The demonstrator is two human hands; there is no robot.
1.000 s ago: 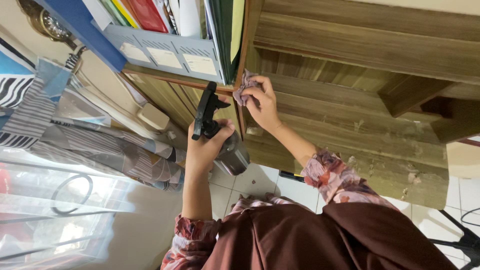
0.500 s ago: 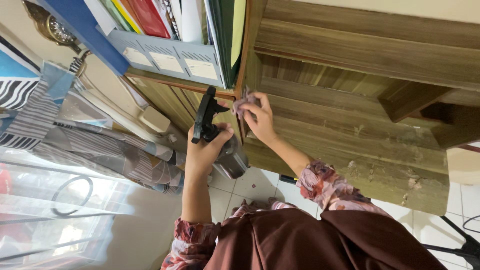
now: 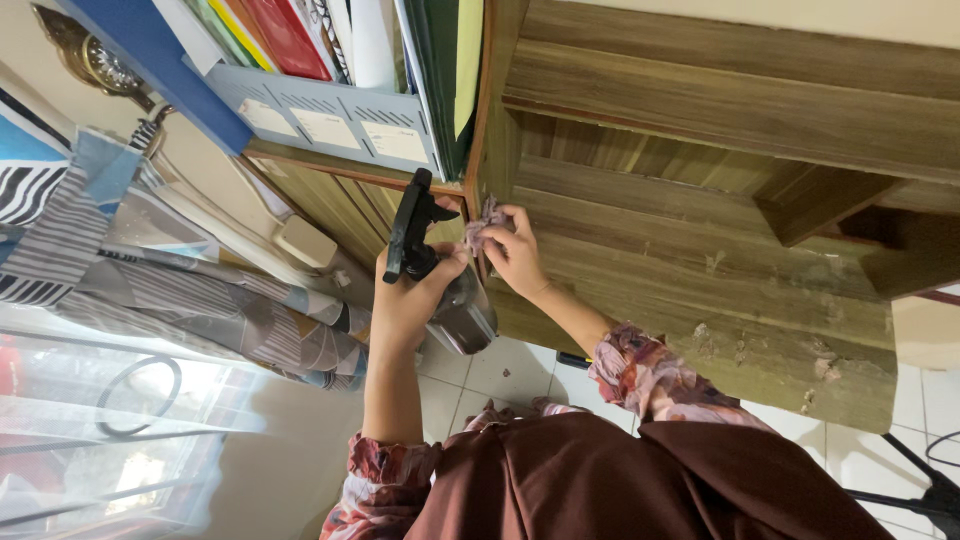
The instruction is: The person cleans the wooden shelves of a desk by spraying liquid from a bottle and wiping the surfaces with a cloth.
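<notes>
- The wooden shelf unit (image 3: 700, 200) fills most of the view — brown planks, with pale dusty patches near its lower right corner.
- Along the unit's upper left edge stands a row of files and books (image 3: 330, 40), red, green and white, in a grey file holder (image 3: 330, 125) with blank-looking label cards on its front.
- Left of the unit hangs a striped curtain (image 3: 150, 290) in grey and blue, bright window light behind it.
- White floor tiles (image 3: 520, 370) show below the unit, between the two forearms.
- The person wears a dark brown garment with flowered sleeves (image 3: 650, 375).
- The left hand (image 3: 410, 295) is wrapped around a spray bottle (image 3: 440, 275) — black trigger head toward the files, greyish body toward the floor — held just off the front edge of the unit's upright board.
- The right hand (image 3: 515, 250) is closed on a small crumpled cloth (image 3: 485, 225), pinched in the fingertips and pressed against that same upright edge, just beside the bottle.
</notes>
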